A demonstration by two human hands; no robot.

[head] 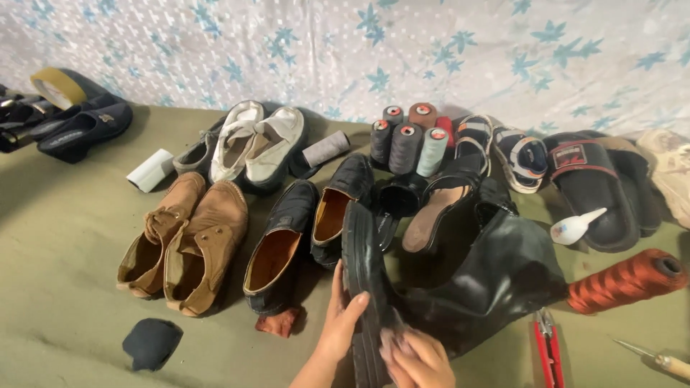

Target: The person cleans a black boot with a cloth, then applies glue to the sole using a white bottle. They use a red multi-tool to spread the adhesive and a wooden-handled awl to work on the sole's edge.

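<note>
While the black boot (460, 287) lay sole-up, left hand (341, 323) curled its grip around the sole edge; right hand (420, 359) pinched the sole, red clippers (548, 348) just beside, rust thread cone (625, 280) near.

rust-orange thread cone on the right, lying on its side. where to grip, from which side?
Probably best gripped across the wound middle of the rust-orange thread cone, coming from above. It lies on its side on the olive cloth, so its flanks are exposed, and the thread gives a less slippery surface than the dark end cap. Its narrow end runs up against the black boot, so stay toward the wide end, clear of the red snips.
</note>
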